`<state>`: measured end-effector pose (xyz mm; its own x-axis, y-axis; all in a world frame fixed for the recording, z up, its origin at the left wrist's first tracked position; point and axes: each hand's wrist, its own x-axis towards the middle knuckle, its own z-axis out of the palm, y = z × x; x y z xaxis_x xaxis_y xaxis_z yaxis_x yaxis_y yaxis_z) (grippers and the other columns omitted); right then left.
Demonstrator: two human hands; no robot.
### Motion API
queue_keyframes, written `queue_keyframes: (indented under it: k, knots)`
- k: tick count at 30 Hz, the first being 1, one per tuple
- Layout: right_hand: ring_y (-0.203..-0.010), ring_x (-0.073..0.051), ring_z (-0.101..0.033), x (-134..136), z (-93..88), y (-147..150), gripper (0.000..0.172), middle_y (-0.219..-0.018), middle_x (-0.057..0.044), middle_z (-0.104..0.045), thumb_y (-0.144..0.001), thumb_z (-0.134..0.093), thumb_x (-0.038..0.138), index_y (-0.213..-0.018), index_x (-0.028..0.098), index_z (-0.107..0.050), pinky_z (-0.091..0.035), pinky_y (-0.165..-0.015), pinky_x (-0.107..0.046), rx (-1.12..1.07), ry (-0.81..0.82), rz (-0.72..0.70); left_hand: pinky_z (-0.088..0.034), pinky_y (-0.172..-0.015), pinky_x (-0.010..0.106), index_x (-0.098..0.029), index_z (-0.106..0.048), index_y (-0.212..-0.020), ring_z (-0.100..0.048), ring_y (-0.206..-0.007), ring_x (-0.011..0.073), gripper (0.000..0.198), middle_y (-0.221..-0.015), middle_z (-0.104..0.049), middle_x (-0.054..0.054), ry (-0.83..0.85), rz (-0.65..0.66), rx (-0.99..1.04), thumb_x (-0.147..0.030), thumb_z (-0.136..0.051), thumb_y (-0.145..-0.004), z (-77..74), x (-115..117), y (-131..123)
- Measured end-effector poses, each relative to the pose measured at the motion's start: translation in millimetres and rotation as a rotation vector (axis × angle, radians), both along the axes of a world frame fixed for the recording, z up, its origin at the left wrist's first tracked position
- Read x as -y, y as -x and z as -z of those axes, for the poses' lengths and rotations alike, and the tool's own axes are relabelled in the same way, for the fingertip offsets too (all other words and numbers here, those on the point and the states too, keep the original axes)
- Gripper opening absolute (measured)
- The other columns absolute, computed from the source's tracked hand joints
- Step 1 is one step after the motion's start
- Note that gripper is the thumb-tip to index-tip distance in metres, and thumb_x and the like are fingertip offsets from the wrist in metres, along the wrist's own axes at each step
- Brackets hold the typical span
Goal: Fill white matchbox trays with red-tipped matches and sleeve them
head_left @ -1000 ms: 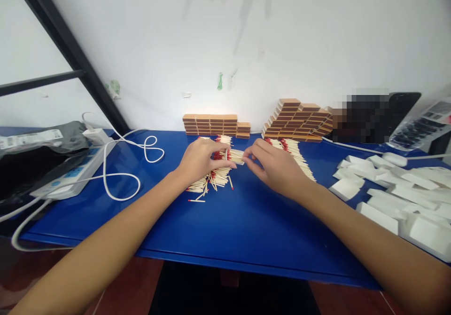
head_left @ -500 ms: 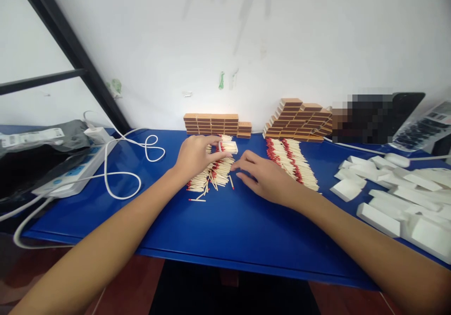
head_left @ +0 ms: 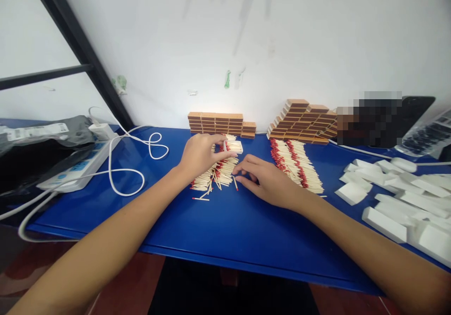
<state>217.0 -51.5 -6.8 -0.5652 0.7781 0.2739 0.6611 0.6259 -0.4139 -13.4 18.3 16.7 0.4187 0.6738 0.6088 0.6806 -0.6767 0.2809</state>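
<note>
My left hand (head_left: 198, 156) grips a small white matchbox tray (head_left: 241, 148) between thumb and fingers. Matches lie inside it, and it is held over a heap of red-tipped matches (head_left: 225, 168). My right hand (head_left: 268, 179) is just right of that heap, fingers curled, with a gap between thumb and forefinger. A loose match (head_left: 236, 184) lies on the blue table right beside its fingertips; whether they touch it I cannot tell. Farther right, behind my right hand, more matches (head_left: 296, 165) lie in two long rows.
Stacked brown-sided matchboxes (head_left: 215, 123) line the wall, with a taller stack (head_left: 303, 121) to the right. White empty trays (head_left: 384, 224) spread over the right of the blue table (head_left: 211, 230). A power strip (head_left: 79, 169) and white cables (head_left: 127, 194) occupy the left.
The view has shifted slightly, moving the scene right. My right hand has come a little closer to the loose match. My left hand still holds the tray over the heap.
</note>
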Motion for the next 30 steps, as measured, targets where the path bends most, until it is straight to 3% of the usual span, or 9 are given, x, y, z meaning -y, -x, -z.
queue_keyframes:
  k: [5,10,17,30]
  knots:
    - [-0.086,-0.018,-0.060,-1.1,5.3,3.7,0.025,-0.109,-0.007,-0.060,-0.105,-0.048,0.017,-0.117,0.024,-0.067,-0.048,-0.077,-0.032,-0.021,-0.032,-0.085,-0.057,-0.082,0.038,-0.023,-0.081,-0.105,-0.078,-0.089,0.0269,0.041,-0.093,-0.082,0.007,0.014,-0.011,-0.008,-0.058,-0.084,-0.082,-0.8,1.4,-0.5]
    - [-0.074,-0.014,-0.056,-0.5,3.1,5.4,0.017,-0.105,-0.006,-0.061,-0.101,-0.054,0.017,-0.105,0.022,-0.069,-0.045,-0.069,-0.030,-0.055,-0.024,-0.028,-0.057,-0.081,0.038,-0.024,-0.081,-0.102,-0.078,-0.089,0.0267,0.041,-0.096,-0.083,0.006,0.008,-0.003,0.002,-0.058,-0.084,-0.081,-0.3,1.2,-0.3]
    - [-0.076,-0.015,-0.058,-1.8,4.9,16.7,0.005,-0.095,-0.003,-0.061,-0.095,-0.066,0.022,-0.091,0.021,-0.069,-0.044,-0.070,-0.031,-0.098,-0.016,0.068,-0.056,-0.077,0.036,-0.023,-0.080,-0.101,-0.078,-0.088,0.0258,0.039,-0.099,-0.083,0.005,-0.017,0.034,-0.003,-0.058,-0.083,-0.083,5.4,-2.6,0.6]
    - [-0.077,-0.014,-0.059,-1.2,-1.8,10.5,0.006,-0.100,-0.003,-0.060,-0.097,-0.060,0.018,-0.093,0.020,-0.064,-0.044,-0.071,-0.030,-0.023,0.078,0.064,-0.055,-0.076,0.035,-0.024,-0.079,-0.102,-0.078,-0.089,0.0255,0.039,-0.098,-0.083,0.004,0.002,0.013,-0.005,-0.058,-0.082,-0.084,3.7,-2.0,1.1]
